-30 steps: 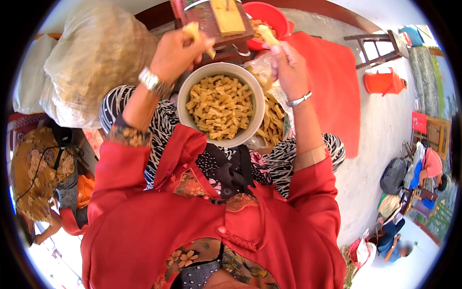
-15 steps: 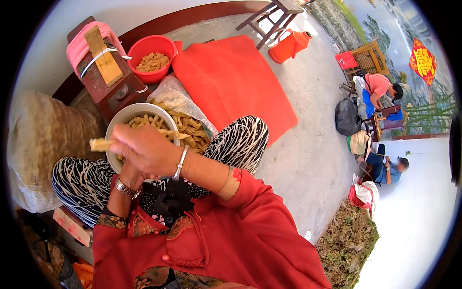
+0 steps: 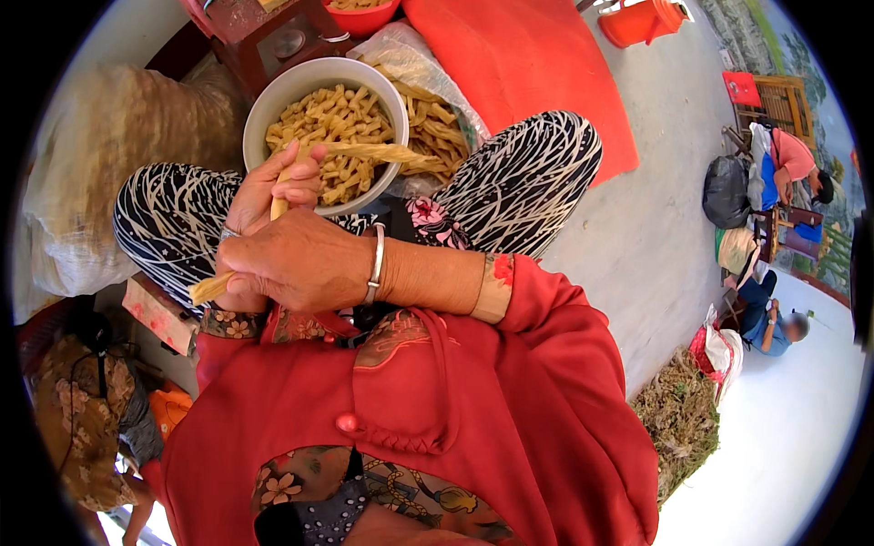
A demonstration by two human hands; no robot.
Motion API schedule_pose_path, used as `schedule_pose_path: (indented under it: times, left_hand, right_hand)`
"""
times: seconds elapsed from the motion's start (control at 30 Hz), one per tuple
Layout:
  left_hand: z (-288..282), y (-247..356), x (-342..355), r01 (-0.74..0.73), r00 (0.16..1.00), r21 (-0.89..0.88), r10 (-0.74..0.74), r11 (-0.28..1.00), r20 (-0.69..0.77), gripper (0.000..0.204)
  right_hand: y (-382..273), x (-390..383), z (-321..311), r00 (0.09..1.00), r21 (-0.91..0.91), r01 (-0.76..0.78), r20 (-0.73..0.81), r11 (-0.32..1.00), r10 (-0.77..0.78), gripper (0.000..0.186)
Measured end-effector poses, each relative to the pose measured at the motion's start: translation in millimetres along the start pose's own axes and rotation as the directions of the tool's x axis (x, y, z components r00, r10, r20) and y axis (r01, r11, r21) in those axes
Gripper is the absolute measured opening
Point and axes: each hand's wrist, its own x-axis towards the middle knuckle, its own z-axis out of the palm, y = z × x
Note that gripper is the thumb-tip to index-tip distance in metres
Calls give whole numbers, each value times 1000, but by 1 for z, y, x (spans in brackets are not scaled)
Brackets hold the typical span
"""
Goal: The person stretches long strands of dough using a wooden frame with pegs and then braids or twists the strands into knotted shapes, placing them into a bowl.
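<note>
My left hand point(image 3: 259, 191) pinches a long, flat, tan dried strip point(image 3: 382, 154), its fingers closed around it. One end of the strip reaches right over the white bowl point(image 3: 257, 136), bent at the fingers. Just below, closer to my body, my right hand point(image 3: 309, 261) is closed around the lower part, and a frayed end pokes out on its left. Short knotted tan pieces point(image 3: 341, 114) fill much of the bowl, which stands between my knees. Longer loose strips point(image 3: 437, 127) lie in a clear plastic bag point(image 3: 414, 55) beside the bowl.
A big filled translucent sack point(image 3: 118, 164) stands at my left. Beyond the bowl are a dark red wooden stool point(image 3: 273, 45), a red basin point(image 3: 364, 18) and a red mat point(image 3: 537, 73). Two people point(image 3: 792, 159) sit at the far right, near a heap of dried plants point(image 3: 678, 419).
The view has shifted, so the bowl sits farther right. Both hands have drawn back from over the bowl toward my body, and the strip now stretches between and beyond them.
</note>
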Motion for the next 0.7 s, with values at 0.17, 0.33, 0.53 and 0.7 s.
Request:
schedule_pose_path:
  times: [0.17,0.33,0.53,0.7]
  left_hand:
    - [23,-17,-8,-270,880,223,334,937,-338,15]
    - [-17,-8,-2,-405,896,566,435,718,90,21]
    - [-9,1,5,-333,553,783,564,-525,613,16]
    - [-6,-3,2,-214,420,588,470,-780,776,13]
  right_hand:
    - [18,-1,-18,929,5,-81,-363,997,77,16]
    - [74,-10,-26,777,69,-271,-573,960,261,26]
    - [107,-23,-33,772,266,-470,-338,842,538,31]
    - [102,-29,-46,809,351,-538,-40,766,586,38]
